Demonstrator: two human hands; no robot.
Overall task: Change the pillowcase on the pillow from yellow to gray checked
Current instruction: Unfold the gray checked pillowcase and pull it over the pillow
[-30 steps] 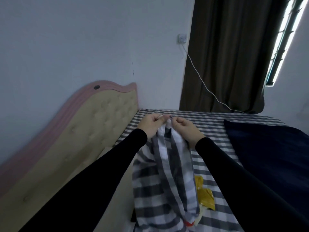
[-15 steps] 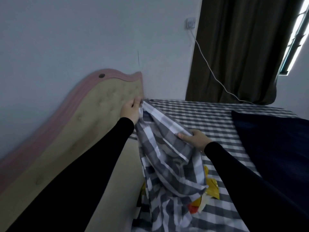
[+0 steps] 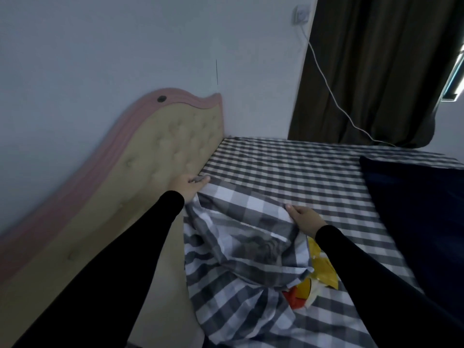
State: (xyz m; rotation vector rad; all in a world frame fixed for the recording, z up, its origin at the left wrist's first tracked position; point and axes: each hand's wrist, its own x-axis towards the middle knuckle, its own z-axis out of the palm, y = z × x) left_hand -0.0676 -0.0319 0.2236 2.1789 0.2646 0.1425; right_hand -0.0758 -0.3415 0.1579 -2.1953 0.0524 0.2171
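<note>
The gray checked pillowcase [image 3: 241,237] is being spread flat on the bed, just beside the headboard [image 3: 160,151]. Its corner nearest the headboard is being pinched by the left hand [image 3: 190,184]; the edge away from the headboard is being gripped by the right hand [image 3: 302,218], fingers curled on cloth. The yellow pillowcase [image 3: 319,272] is lying crumpled under the gray one's side away from the headboard. Pillow not seen. Judged best: both corners being pulled taut w/ even tension, opening being found before stuffing.
</note>
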